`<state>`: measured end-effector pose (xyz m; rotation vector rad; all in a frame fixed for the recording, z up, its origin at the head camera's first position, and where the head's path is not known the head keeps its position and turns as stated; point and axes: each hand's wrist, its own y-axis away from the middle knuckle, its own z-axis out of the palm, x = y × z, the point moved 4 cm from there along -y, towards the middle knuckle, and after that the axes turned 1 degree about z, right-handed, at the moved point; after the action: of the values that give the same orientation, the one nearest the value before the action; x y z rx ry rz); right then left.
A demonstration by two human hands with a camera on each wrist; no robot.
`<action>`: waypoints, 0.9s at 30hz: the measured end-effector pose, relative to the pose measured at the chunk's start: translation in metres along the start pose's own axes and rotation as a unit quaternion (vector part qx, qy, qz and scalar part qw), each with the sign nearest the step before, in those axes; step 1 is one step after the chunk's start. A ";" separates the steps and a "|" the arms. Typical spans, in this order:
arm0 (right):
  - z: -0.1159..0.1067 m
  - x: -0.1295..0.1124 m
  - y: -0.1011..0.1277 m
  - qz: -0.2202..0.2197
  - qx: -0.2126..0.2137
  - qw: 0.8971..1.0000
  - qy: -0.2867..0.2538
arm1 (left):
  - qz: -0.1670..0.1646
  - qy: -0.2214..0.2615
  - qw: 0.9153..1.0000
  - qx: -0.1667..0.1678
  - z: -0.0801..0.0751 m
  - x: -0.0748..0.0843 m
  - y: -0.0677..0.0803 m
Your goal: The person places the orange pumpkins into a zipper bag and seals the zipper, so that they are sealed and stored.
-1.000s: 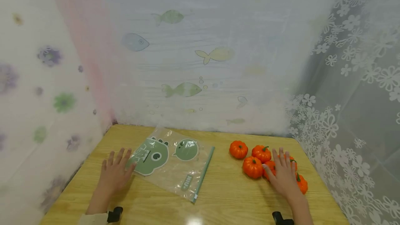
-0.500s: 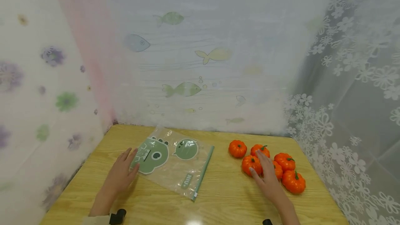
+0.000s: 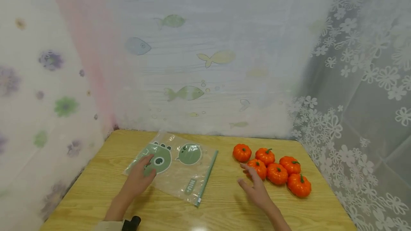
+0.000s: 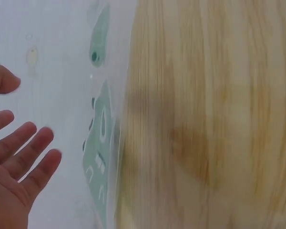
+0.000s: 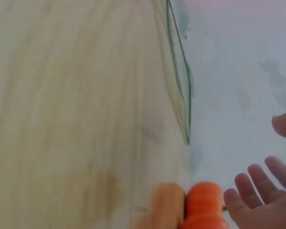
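A clear zip bag (image 3: 174,184) lies flat on the wooden table, printed with a green cartoon creature and edged by a green slider strip (image 3: 208,177) on its right. My left hand (image 3: 138,181) hovers over the bag's left part, fingers loosely bent and holding nothing; the left wrist view shows its spread fingers (image 4: 40,171) apart from the bag. Between the bag and several small orange pumpkins (image 3: 277,174) is my right hand (image 3: 258,191), palm turned inward. Its fingers are apart and grip nothing; the fingertips overlap the nearest pumpkin (image 3: 258,168) in the head view, contact unclear.
The light wooden table (image 3: 224,213) meets a pale curtain (image 3: 218,99) with printed fish at its back edge. Flowered sheets hang along the left and right sides. The pumpkins sit close together in a cluster on the right.
My right hand has moved left from over the pumpkins toward the bag, uncovering them. My left hand has shifted right, from the bag's left edge to over its printed creature.
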<state>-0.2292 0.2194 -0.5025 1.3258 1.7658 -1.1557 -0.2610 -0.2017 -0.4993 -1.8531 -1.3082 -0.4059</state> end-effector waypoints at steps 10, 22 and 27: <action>0.033 0.015 -0.008 0.106 -0.031 0.987 -0.116 | -0.078 0.155 0.984 -0.048 0.040 0.012 -0.004; 0.052 0.030 -0.034 0.142 -0.069 0.966 -0.204 | -0.090 0.212 0.972 -0.049 0.084 0.035 -0.013; 0.061 0.038 -0.049 0.154 -0.083 0.955 -0.240 | -0.086 0.238 0.965 -0.065 0.100 0.044 -0.013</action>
<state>-0.2885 0.1741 -0.5473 1.0602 1.2251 -1.0206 -0.2730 -0.0959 -0.5271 -1.6104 -1.1272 -0.9849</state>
